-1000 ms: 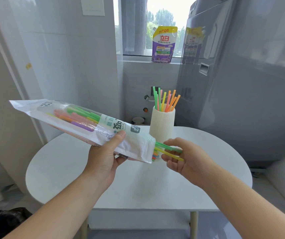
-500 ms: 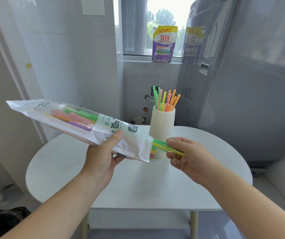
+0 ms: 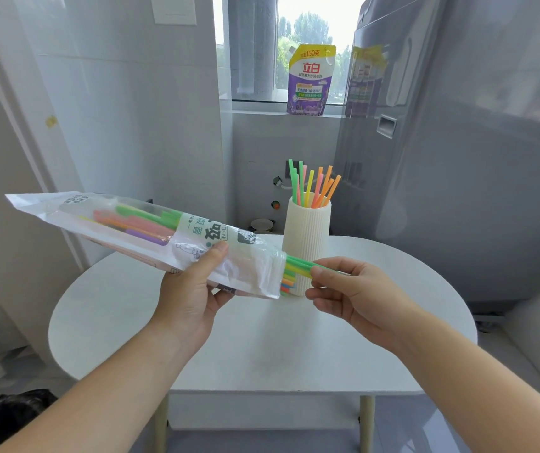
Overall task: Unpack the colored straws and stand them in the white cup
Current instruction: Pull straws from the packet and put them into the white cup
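My left hand [image 3: 193,289] grips a long plastic straw bag [image 3: 138,233] above the table, its open end pointing right. Coloured straws show through the clear part, and several ends stick out of the opening. My right hand [image 3: 353,292] pinches green and yellow straws [image 3: 298,264] at that opening, just in front of the cup. The ribbed white cup [image 3: 308,237] stands upright on the table with several green, pink, yellow and orange straws [image 3: 314,186] standing in it.
The round white table [image 3: 262,338] bears the cup. A grey appliance [image 3: 458,142] rises at the right, close behind the table. A purple detergent pouch [image 3: 309,80] stands on the window sill. A tiled wall runs along the left.
My right hand has shifted its pinch on the green and yellow straws and risen slightly. The bag has lifted a little at its open end.
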`<move>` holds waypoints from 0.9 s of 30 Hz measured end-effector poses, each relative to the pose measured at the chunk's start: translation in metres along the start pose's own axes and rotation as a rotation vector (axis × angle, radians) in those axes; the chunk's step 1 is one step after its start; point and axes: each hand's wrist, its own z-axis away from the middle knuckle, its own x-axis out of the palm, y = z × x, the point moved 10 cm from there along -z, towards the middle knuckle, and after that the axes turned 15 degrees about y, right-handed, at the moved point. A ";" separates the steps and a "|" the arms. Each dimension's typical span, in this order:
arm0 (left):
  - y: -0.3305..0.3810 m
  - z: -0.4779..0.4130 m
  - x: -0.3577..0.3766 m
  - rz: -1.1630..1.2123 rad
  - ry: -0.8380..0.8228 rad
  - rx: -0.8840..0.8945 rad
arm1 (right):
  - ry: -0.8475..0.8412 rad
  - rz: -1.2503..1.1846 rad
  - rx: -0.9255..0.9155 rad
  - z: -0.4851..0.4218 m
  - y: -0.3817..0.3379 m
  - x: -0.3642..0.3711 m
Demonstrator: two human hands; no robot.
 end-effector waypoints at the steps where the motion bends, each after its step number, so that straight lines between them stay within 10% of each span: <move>1: 0.000 0.000 0.000 -0.002 0.000 0.000 | -0.008 -0.019 0.005 0.000 0.000 0.001; 27: -0.009 -0.008 -0.012 0.139 0.101 -0.147 | -0.006 -0.144 0.062 -0.006 0.005 -0.004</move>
